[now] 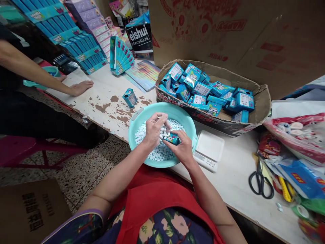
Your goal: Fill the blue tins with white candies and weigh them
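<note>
A round turquoise basin (134, 125) of small whitish candies (158, 152) sits at the table's front edge. Over its middle, my left hand (155, 130) is closed around some candies, several of them showing beside its fingers. My right hand (180, 146) grips a small blue box (172, 138), tilted toward the left hand, with candies at its near end. Another blue box (130, 98) stands on the table behind the basin's left side. Many blue boxes (201, 88) lie in an open carton (262, 101) behind the basin.
A white scale (210, 145) is right of the basin, with black scissors (260, 181) and plastic packages (299, 176) farther right. Another person's hand (81, 88) rests on the table at left. Display boxes (68, 37) stand behind, beside a large cardboard box (228, 34).
</note>
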The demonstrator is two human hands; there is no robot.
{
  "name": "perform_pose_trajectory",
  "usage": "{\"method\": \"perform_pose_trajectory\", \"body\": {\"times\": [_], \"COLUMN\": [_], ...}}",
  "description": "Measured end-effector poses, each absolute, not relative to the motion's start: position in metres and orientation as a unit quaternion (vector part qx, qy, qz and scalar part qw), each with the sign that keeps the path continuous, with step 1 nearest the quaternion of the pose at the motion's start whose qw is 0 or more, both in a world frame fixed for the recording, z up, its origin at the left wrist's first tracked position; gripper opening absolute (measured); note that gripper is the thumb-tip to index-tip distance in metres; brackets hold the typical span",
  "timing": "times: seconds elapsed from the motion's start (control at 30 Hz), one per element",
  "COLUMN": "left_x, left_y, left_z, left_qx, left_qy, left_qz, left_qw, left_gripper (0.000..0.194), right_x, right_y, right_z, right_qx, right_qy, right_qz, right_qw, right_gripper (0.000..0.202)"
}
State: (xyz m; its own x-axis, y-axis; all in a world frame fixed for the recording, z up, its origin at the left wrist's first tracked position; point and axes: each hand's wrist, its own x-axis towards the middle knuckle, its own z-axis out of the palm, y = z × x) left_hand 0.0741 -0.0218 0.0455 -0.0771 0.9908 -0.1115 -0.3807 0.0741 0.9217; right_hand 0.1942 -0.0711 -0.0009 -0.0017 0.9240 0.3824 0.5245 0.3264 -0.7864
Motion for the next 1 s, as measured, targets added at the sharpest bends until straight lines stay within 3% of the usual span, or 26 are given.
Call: {"method": "perform_pose_trajectory", "body": {"times": [0.2,0.8,0.93,1.0], "left_x": [0.076,0.082,0.056,0.039], "left_y": [-0.019,-0.026,-0.011,-0.003], "left_z": [0.041,0.050,0.043,0.029], "left_qx": [0.376,0.420,0.502,0.622], "left_qy": [0.443,0.424,0.479,0.538], "left_qz": [0.572,0.546,0.524,0.410], "left_qw": [0.579,0.587,0.494,0.394], "left_gripper": [0.038,0.040,0.040,0.039], "right_x": [0.196,0.199,0.202,0.203], "right_y": [-0.071,-0.071,-0.072,-0.074], "right_z": [-0.003,0.000,-0.001,-0.002], "right_qx": [-0.521,-0.533,-0.565,-0.594], "right_qy": [-0.700,-0.646,-0.574,-0.521], "right_qz": [0.221,0.248,0.258,0.236], "right_qw": [0.435,0.486,0.533,0.566], "right_gripper": [0.029,0.031,0.034,0.036]}}
